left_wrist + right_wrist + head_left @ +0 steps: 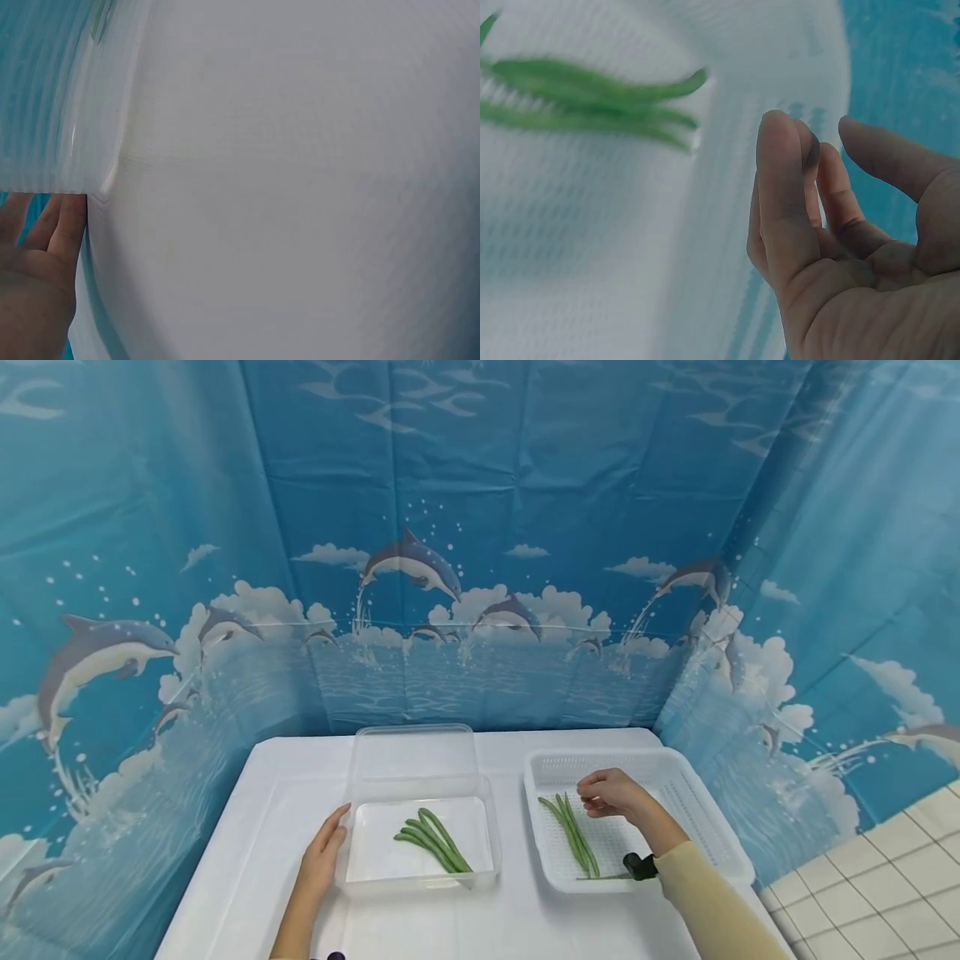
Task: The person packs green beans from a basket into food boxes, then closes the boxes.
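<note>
Several long green beans (433,840) lie in a clear plastic container (491,835) at the middle of the table. My left hand (321,858) rests against the container's left side with fingers extended; in the left wrist view, the fingers (69,225) meet its edge. To the right, a white perforated basket (708,814) holds more green beans (576,839) along its left part. Above that basket hovers my right hand (618,797), its fingers loosely bent. In the right wrist view, thumb and fingertips (778,135) stand apart with nothing between them, away from the beans (592,97).
Behind the container, its clear lid-like panel (412,752) stands out at the back. White cloth covers the table (285,785). A blue dolphin curtain (480,677) closes off the back and sides. Pale tiles (885,877) show at lower right.
</note>
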### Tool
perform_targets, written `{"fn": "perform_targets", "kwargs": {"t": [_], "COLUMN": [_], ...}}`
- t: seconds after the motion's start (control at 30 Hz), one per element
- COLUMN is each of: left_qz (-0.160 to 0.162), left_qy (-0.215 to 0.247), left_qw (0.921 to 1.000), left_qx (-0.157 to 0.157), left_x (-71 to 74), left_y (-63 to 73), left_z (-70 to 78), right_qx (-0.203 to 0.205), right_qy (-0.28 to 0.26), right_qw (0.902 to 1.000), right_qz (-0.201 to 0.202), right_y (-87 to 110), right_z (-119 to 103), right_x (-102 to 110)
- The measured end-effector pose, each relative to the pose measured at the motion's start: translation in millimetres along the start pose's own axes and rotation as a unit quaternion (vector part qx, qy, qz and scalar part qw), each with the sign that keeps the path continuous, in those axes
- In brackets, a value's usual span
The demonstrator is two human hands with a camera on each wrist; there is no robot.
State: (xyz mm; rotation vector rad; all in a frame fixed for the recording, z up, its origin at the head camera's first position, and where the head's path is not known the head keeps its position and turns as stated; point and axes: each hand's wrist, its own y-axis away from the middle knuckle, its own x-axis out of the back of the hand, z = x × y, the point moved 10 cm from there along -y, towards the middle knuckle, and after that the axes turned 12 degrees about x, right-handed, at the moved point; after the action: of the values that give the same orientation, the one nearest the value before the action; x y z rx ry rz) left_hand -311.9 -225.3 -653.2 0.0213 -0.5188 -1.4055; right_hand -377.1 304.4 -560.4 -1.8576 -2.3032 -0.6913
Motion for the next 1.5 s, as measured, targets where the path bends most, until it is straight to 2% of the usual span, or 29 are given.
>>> {"fn": "perform_targets", "kwargs": {"t": [0.1,0.27,0.47,0.7,0.83,1.0,1.07,1.2,1.3,1.47,1.5], "left_qz": [-0.002,-0.008,-0.004,-0.005,-0.003,-0.002,-0.002,0.003,0.006,0.001,0.001], "left_qy": [0.006,0.006,0.001,0.004,0.000,0.010,0.012,0.007,0.004,0.009,0.009], "left_qw": [1.0000,0.9999,1.0000,0.9999,1.0000,0.9999,0.9999,0.9999,0.9999,0.9999,0.9999], "left_qx": [-0.003,-0.006,-0.006,-0.011,-0.005,-0.008,-0.009,-0.008,-0.007,-0.008,-0.007], "left_x": [-0.2,-1.2,0.1,-1.0,0.6,0.4,-0.6,0.6,2.1,1.6,1.3], "left_y": [-0.2,-0.3,-1.5,-3.9,-2.0,-2.6,-2.7,-0.6,0.5,0.7,0.5], "left_z": [0.6,-0.1,-0.5,0.1,-1.4,-2.3,-2.6,-1.3,-0.1,0.2,-0.2], "right_qx": [-0.017,-0.048,-0.065,-0.069,-0.042,0.013,0.037,0.096,0.139,0.145,0.141], "right_qy": [0.021,0.086,0.161,0.253,0.302,0.394,0.406,0.376,0.354,0.333,0.323], "right_qw": [0.9996,0.9951,0.9839,0.9592,0.9441,0.9105,0.9035,0.9055,0.9024,0.9062,0.9096], "right_qz": [0.008,-0.013,-0.043,-0.106,-0.126,-0.126,-0.132,-0.173,-0.202,-0.217,-0.220], "right_y": [5.9,17.3,27.7,40.1,40.7,33.1,33.4,39.1,43.2,46.7,46.9], "right_z": [20,47,61,77,81,85,83,78,76,76,75], "right_x": [18,32,29,15,4,-6,-8,-13,-16,-11,-10]}}
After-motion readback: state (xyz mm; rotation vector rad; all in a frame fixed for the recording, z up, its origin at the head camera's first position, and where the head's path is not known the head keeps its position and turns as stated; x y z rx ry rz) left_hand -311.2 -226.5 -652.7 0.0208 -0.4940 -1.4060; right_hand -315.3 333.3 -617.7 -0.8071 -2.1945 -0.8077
